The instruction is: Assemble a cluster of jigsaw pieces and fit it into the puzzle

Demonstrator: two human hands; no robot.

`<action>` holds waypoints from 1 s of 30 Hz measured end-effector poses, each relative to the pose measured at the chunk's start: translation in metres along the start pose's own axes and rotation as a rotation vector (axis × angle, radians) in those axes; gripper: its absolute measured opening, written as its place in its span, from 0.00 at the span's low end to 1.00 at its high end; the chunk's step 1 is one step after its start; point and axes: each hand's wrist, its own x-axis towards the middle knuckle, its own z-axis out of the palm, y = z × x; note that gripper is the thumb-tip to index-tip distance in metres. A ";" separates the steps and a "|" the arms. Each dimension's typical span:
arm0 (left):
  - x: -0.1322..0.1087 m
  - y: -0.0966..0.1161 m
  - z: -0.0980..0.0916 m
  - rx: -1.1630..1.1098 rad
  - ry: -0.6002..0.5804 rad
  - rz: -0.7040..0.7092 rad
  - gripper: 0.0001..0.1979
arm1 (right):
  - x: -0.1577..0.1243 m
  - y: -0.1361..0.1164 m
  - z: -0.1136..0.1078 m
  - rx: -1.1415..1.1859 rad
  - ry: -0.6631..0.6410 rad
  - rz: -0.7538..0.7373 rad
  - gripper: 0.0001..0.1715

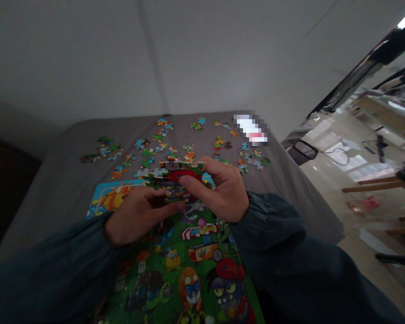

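Head view shows both hands meeting over the far edge of a partly built jigsaw puzzle (pixel 195 265) that lies on a grey table (pixel 54 180). The left hand (pixel 137 218) and the right hand (pixel 219 191) together hold a small joined cluster of pieces (pixel 178 173), lifted just above the puzzle's upper edge. The right thumb and fingers (pixel 192 183) pinch the cluster from the right side; the left fingers close narrowly on its lower left corner.

To do this step well, I judge the cluster should stay flat and supported from both sides so its joints do not buckle, then be lined up with the puzzle's open edge before any pressing. The printed pattern is the best guide: the red and green on the cluster should meet matching colours on the puzzle. Pressing should be straight down, tab by tab.

Loose pieces (pixel 155 148) lie scattered beyond the puzzle, on the far half of the table. A blurred-out white object (pixel 251 128) sits beyond the puzzle, to its right, near the table's far corner.

No brand or writing can be read; the puzzle shows cartoon plants and a zombie-like face, and a striped awning whose lettering is too small to make out.
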 end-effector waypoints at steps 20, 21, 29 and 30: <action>-0.004 -0.005 0.000 0.010 0.057 0.028 0.20 | 0.000 0.001 -0.001 -0.003 0.013 0.033 0.14; -0.004 -0.005 0.001 -0.006 0.060 0.032 0.20 | 0.000 0.001 -0.001 0.013 0.012 0.037 0.13; -0.005 -0.003 0.001 -0.011 0.039 0.078 0.14 | 0.000 0.002 0.000 0.023 0.023 0.020 0.12; -0.005 -0.003 0.001 0.004 0.036 0.082 0.13 | 0.000 0.002 0.000 0.028 0.025 0.015 0.11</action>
